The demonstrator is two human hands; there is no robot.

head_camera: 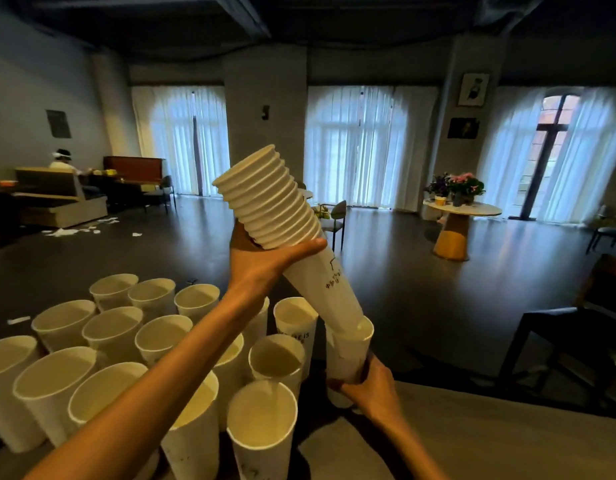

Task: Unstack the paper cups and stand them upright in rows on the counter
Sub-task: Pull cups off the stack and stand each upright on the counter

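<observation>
Counter [473, 427]: cup stack [272, 206] bottom hidden

Rows of upright cups [112, 332] crowding the left of the worktop [490, 441], open mouths up. Above them, a nested stack [275, 206] tilted, rims up and to the left, gripped at mid-length by the left hand [261, 268]. At the stack's low end, right of the rows, one cup [348, 355] held from below by the right hand [372, 389]. Far behind on the right, a round table [462, 209] bearing flowers [455, 187].
</observation>
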